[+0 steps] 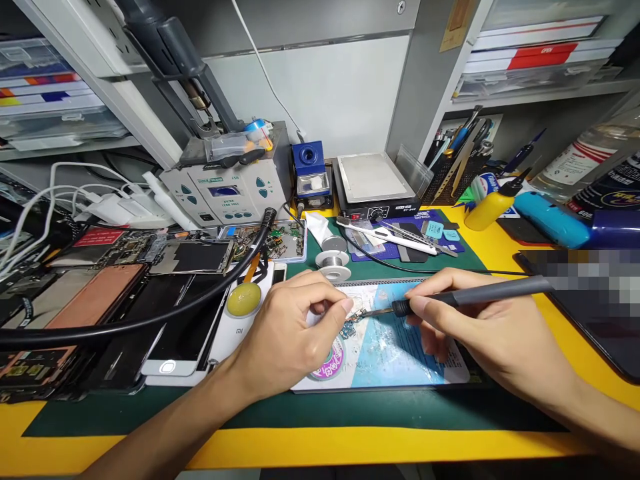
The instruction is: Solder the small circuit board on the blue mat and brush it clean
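Where the yellow desk [320, 450] edge runs along the bottom of the frame, a dark green mat [350, 409] lies behind it, carrying a flat booklet with a white-and-blue cover [385, 375], probably there as a smooth, pale backing. Low centre, a round pink-and-white disc [327, 365] sits on it, partly behind the left hand [295, 327]. That hand's thumb and forefinger are pinched together beside the small blue circuit board [349, 327] at mid-frame—whether anything thin is between them, I cannot tell. From the right, the right hand [480, 327] grasps a dark grey pen-shaped soldering iron [500, 291] like a pencil, likely for fine control, its slim tip reaching the board. Just beyond, a silvery spool of solder wire [334, 268] stands close by—within easy reach, it seems. Farther back are slim white and metal tools [400, 239], a square-topped hot plate [373, 179] and, upper left of centre, a grey soldering station [235, 192].
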A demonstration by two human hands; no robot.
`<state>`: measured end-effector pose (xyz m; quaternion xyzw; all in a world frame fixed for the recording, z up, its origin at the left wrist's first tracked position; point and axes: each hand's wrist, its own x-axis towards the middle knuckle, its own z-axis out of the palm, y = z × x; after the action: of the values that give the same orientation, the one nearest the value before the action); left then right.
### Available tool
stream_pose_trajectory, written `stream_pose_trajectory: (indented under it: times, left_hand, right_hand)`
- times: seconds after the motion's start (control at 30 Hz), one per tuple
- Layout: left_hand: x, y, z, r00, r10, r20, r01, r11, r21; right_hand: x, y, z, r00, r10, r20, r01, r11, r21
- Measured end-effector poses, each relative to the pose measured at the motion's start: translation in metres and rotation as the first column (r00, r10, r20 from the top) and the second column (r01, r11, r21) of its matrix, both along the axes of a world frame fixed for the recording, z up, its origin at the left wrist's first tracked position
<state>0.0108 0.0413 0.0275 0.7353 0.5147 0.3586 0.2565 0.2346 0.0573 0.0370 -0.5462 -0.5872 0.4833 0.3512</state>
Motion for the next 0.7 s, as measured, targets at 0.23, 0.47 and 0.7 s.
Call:
stream_pose_trajectory:
  times: [0.23,0.47,0.7]
  left_hand:
    - [-0.0004,-0.001,-0.0012,1.0,-0.006,-0.016,0.006,1.0,-0.018]
    - [0.0005,-0.0002,-0.0002,1.0,-0.012,-0.024,0.012,1.0,-0.015]
    - [-0.0003,-0.0006,0.0009,1.0,-0.015,-0.02,0.014,1.0,-0.018]
  right_hand:
    - [-0.0011,-0.0014,0.0013,1.0,0.002,0.009,-0.002,1.0,-0.011]
    - [-0.0025,-0.0025,0.0032,1.0,-0.004,0.025,0.003,1.0,0.028]
    - [-0.0021,-0.0016,0.0014,1.0,0.006,0.006,-0.006,1.0,0.025]
